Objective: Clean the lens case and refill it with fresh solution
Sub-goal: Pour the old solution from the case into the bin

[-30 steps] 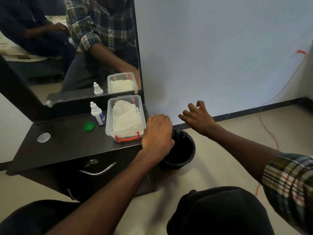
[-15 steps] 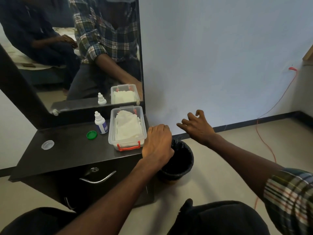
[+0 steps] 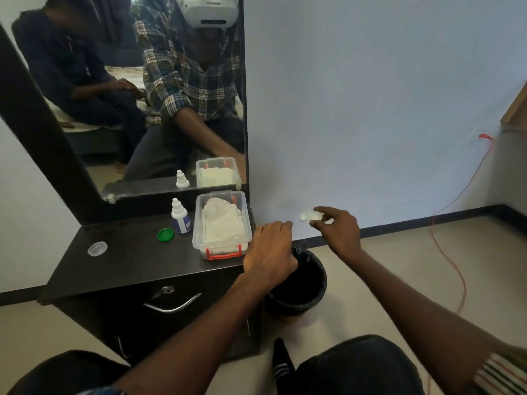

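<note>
Dark vanity top with a mirror behind it fills the head view's nine-o'clock side; pale wall and beige floor take the rest.

A second ago the right hand hung above the bin with fingers spread and nothing showing in them. Now it has turned, and its thumb and fingertips pinch a small white piece, most likely the lens case, at about one o'clock from the black bin. The left hand has stayed put, knuckles up and fingers curled down over the bin's near rim at ten o'clock; whether it grips the rim or something small I cannot tell. My reading: the old solution has been tipped out over the bin, so wiping and refilling come next.

Counted on the top:
- one solution bottle, at twelve o'clock of the green cap
- one green cap, lying loose
- one clear cap, well apart toward nine o'clock
- one clear tub of white tissues, red latch facing the person

One bin stands on the floor. The mirror repeats the bottle and tub, and shows a second person seated behind.
</note>
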